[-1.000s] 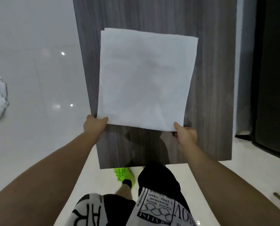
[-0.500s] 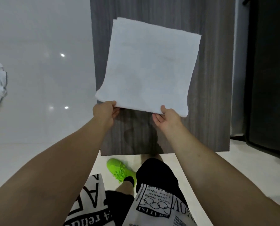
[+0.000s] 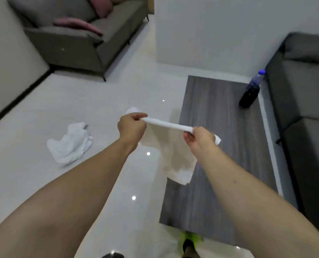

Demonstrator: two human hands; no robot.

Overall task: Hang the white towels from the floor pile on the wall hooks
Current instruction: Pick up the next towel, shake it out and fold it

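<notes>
The floor pile [image 3: 69, 143] lies on the tiles to your left. Your left hand [image 3: 131, 126] and right hand [image 3: 199, 139] each pinch a top corner of one white towel [image 3: 175, 157], hanging between them. No hooks in view; you'll likely need to find them next.

1. A white towel [image 3: 175, 157] is held up in the air, above the near left edge of the grey wood-grain table [image 3: 220, 146]. Its top edge is bunched into a narrow roll that slopes down to the right, and the rest hangs below in a loose, creased sheet.
2. A crumpled pile of white towels [image 3: 70, 143] lies on the glossy pale floor, well to the left of the table.
</notes>
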